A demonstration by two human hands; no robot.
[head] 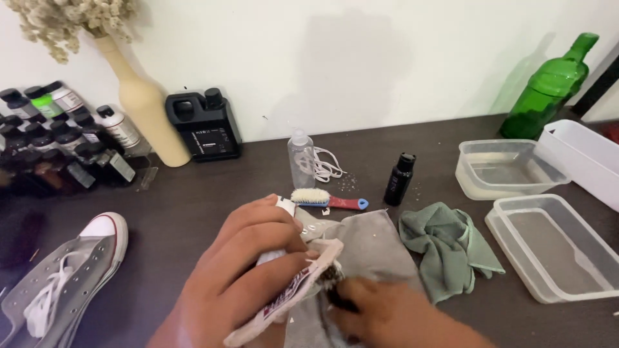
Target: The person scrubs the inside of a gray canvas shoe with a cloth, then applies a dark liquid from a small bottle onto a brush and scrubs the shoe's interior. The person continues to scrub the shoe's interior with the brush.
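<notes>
Sneaker (303, 283) | I'm gripping it in my left hand (248, 270), scrubbing its sole with my closed right hand (387, 316) | mate (61, 277) left of it waiting.

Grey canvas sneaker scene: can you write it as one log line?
left hand: holds grey canvas sneaker | right hand: at its sole, blurred | beside: crumpled green cloth

We see an evenly lit scene, soft light falling on the pale wall (361, 58), where a broad faint shadow sits. The dark counter (193, 200) shows little glare. Our right hand (393, 316) is smeared by motion blur; the left hand (251, 270) is sharper. The green bottle (548, 87) leans from edge distortion.
</notes>
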